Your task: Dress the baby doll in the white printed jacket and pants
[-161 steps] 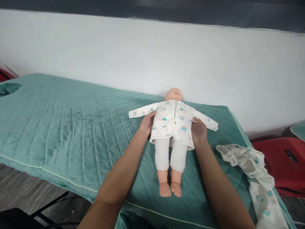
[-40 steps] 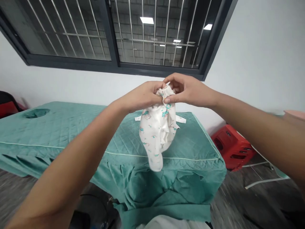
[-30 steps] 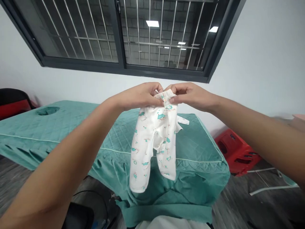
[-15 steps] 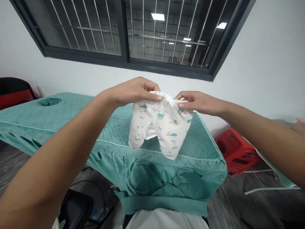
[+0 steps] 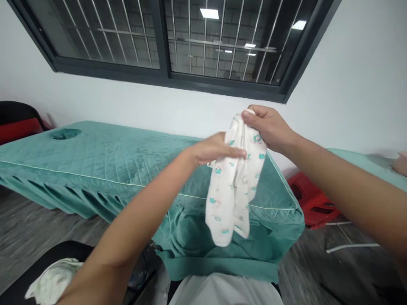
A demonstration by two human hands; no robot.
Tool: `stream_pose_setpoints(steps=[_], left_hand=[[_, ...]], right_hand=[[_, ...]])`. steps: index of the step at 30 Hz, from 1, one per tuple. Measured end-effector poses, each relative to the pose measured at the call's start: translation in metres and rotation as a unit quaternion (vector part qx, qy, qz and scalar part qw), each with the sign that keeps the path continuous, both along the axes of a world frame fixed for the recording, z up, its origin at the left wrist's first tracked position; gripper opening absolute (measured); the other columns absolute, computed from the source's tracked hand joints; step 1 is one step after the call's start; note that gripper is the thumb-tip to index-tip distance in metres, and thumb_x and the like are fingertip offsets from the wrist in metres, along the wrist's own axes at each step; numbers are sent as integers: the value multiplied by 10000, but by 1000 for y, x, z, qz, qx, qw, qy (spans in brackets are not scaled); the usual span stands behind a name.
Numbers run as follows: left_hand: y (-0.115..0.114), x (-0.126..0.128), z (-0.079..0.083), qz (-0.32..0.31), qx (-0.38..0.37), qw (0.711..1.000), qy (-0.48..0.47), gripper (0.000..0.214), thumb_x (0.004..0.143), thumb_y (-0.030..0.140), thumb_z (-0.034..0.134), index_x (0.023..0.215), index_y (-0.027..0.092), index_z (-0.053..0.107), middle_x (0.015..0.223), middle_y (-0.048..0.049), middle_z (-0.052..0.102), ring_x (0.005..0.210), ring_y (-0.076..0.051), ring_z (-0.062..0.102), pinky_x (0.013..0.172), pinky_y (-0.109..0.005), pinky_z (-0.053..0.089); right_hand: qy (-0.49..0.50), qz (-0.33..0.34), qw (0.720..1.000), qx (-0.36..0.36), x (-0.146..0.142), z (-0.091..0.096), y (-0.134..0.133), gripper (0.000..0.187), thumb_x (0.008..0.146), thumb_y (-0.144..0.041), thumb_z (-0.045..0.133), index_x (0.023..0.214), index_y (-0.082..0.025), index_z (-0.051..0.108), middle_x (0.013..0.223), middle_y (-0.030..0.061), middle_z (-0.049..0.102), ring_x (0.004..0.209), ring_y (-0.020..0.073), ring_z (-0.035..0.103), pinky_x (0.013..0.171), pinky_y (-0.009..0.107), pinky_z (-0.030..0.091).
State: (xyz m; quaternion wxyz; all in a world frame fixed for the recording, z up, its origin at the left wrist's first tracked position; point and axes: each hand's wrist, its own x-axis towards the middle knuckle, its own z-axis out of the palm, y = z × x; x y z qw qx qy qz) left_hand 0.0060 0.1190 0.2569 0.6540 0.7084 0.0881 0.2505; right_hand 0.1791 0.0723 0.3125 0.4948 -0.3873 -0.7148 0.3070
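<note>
A pair of small white baby pants (image 5: 222, 199) with a teal and pink print hangs above the near edge of the green massage bed. My right hand (image 5: 267, 127) pinches the gathered waistband at the top. Lower down, my left hand (image 5: 216, 149) has its thumb across the front of the pants, its other fingers hidden behind the cloth. The pants look folded lengthwise, both legs dangling side by side.
The quilted green bed (image 5: 127, 152) has a round face hole (image 5: 65, 134) at its left end. A red plastic stool (image 5: 311, 203) stands right of it. At lower left, crumpled white cloth (image 5: 54, 279) lies on a black chair (image 5: 66, 250). A barred window (image 5: 219, 42) is above.
The pants went from spread wide between both hands to folded lengthwise and shifted right. My left hand moved right and down onto their side; my right hand rose slightly with the waistband.
</note>
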Motion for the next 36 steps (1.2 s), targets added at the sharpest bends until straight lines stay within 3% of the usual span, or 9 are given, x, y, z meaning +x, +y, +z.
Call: stream_pose_setpoints(steps=[4,9,12,16,22,24,27,31,36], left_hand=[[6,14,-28,23,-66,997,-29,425,659,291,831,1022,129,678,976,-98,718,925,-238,675,839,-368,519],[32,16,-45,118,-101,983,-99,372,659,218,792,997,140,659,928,-41,684,856,-175,661,829,-303,494],[37,22,-54,125,-124,980,-90,375,686,271,807,1000,147,644,861,-19,665,797,-158,657,818,-304,499],[24,29,-64,72,-179,979,-70,431,704,387,824,1011,143,644,824,-43,686,758,-168,663,791,-331,524],[1,24,-73,-57,-136,987,57,333,651,354,867,809,124,686,616,-13,634,550,-120,577,662,-319,528],[1,20,-76,-52,-132,988,66,345,618,318,884,838,119,708,678,-28,674,607,-139,616,693,-317,533],[6,16,-82,31,-187,982,-10,433,600,296,886,965,128,724,879,-63,741,791,-186,688,773,-303,536],[15,16,-91,92,-251,959,-100,429,594,268,874,964,122,712,857,-62,749,734,-189,694,737,-301,539],[14,28,-101,77,-291,947,-112,415,697,356,817,1021,117,718,940,-99,763,792,-208,711,772,-311,545]], right_hand=[[-20,3,994,-106,22,-6,-4,422,764,-585,740,709,-192,597,586,-34,553,506,86,479,467,217,359],[-166,61,940,-293,46,-38,-9,358,659,-455,842,856,-172,748,795,43,720,670,170,632,586,272,483],[-139,31,955,-261,45,-63,1,337,723,-487,783,810,-164,743,769,40,708,657,152,609,592,263,467],[29,-37,981,-190,34,-86,18,323,743,-473,761,824,-166,701,750,21,689,646,136,593,604,253,464],[186,-74,958,-208,24,-99,14,194,716,-337,742,747,-174,642,665,-2,650,579,138,580,541,244,454],[164,-49,957,-235,28,-96,9,190,690,-315,766,743,-172,652,658,-5,651,568,134,578,532,239,449],[53,6,962,-267,42,-89,2,292,665,-326,814,887,-162,719,806,26,719,710,170,642,651,270,498],[-135,36,947,-290,55,-98,-1,426,606,-374,872,955,-156,759,896,38,743,803,205,654,721,295,499],[-68,-16,975,-212,50,-120,12,338,699,-436,795,887,-163,727,816,4,708,739,164,619,685,271,469]])
